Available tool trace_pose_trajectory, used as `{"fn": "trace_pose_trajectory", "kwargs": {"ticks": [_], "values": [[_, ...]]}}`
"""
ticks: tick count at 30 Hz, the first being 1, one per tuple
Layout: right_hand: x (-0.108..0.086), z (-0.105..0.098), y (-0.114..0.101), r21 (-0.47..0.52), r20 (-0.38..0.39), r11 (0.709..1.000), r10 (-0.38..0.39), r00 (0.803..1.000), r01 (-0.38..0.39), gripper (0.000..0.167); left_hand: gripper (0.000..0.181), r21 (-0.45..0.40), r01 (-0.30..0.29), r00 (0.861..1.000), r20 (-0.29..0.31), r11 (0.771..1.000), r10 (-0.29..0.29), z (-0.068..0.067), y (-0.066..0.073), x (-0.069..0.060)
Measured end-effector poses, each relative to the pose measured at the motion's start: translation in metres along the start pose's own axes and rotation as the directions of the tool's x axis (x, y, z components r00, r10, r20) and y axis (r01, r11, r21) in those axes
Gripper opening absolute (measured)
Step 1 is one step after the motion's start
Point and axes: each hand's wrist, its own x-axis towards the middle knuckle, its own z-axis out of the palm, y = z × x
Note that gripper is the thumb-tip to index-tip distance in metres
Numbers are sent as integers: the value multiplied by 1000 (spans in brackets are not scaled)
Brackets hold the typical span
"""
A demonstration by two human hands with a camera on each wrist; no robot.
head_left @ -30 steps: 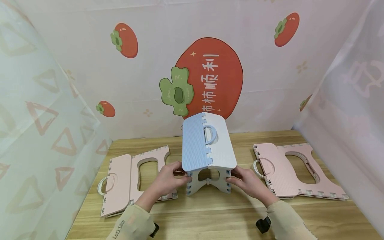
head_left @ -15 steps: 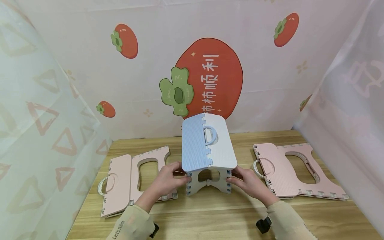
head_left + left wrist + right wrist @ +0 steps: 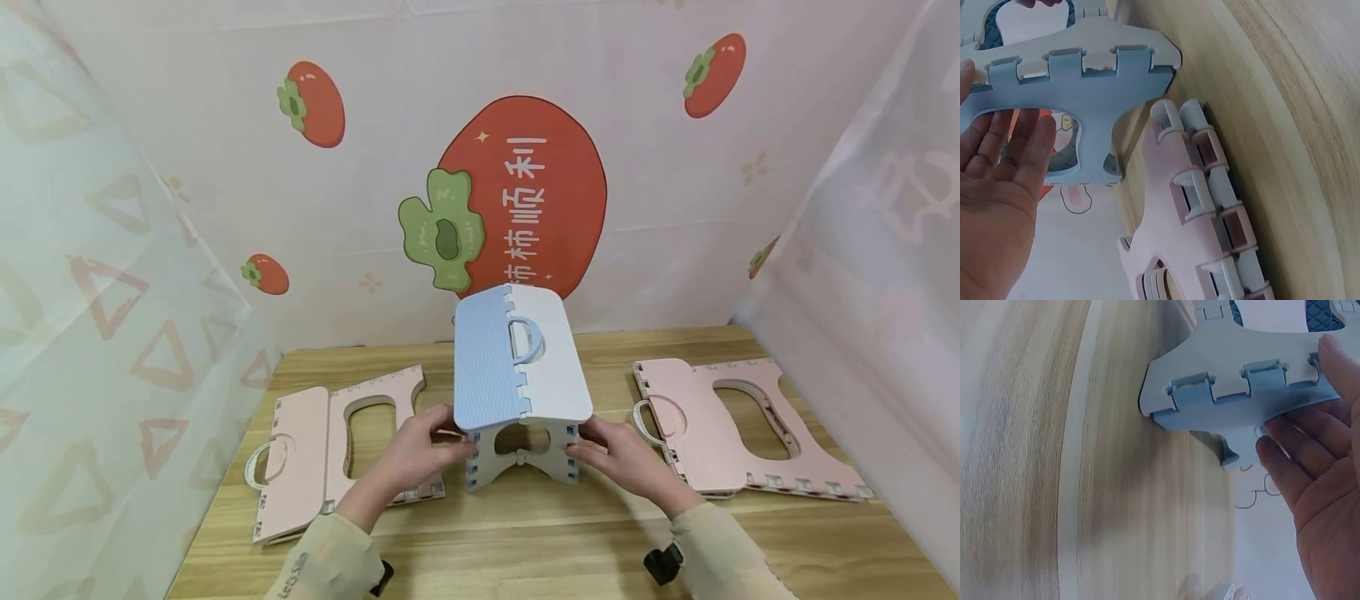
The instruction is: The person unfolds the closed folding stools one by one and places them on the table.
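A blue-and-white folding step stool (image 3: 487, 358) stands upright and unfolded at the middle of the table. Its two top halves meet at a slightly raised seam, where a blue handle (image 3: 534, 340) lies. My left hand (image 3: 420, 446) grips the stool's left side below the top; in the left wrist view, the fingers (image 3: 1025, 147) reach into the side panel's opening and the thumb lies on the front edge. On the opposite side, my right hand (image 3: 618, 450) holds the stool likewise, its thumb (image 3: 1337, 362) on the front panel and its fingers behind. The top hides some fingertips in the head view.
A pink folded stool (image 3: 300, 467) lies flat on the left of the wooden table (image 3: 517, 550), close to my left forearm. Another pink folded stool (image 3: 705, 417) lies on the right. A printed cloth wall (image 3: 360, 167) rises behind, with more cloth on both sides.
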Motion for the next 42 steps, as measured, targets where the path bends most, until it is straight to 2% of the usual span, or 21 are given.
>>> {"fn": "trace_pose_trajectory", "kwargs": {"ticks": [4,6,10,15,19,22,27,30,35,42], "values": [[-4,-5,1,-17,20,999,29,999,-29,61,43,-15,-35,999,28,999,35,-9,-3,-5],[-7,-8,2,-26,16,998,56,998,-55,61,53,-7,-50,998,24,999,50,-15,-4,-8],[-12,-17,4,-67,-25,993,96,995,-97,62,61,60,-64,998,0,996,64,-29,-3,-11],[-11,-30,4,-104,-64,992,69,996,-76,62,61,184,-99,992,-59,978,111,-41,4,-8],[-10,-39,1,-113,-83,991,61,995,-70,62,61,239,-110,986,-93,965,135,-47,13,-3],[-8,-45,-1,-159,-116,986,35,993,-53,61,61,272,-117,983,-108,955,151,-51,21,1],[-4,-54,-6,-220,-145,975,-8,989,-25,60,63,324,-136,974,-131,936,187,-55,33,8],[0,-60,-11,-218,-134,976,-18,991,-12,61,65,339,-125,975,-134,932,180,-56,40,12],[7,-69,-20,-236,-132,971,-63,989,30,63,68,356,-119,979,-116,927,170,-53,53,20],[16,-76,-32,-211,-107,977,-61,992,37,67,74,383,-180,973,-69,906,222,-48,68,31]]}}
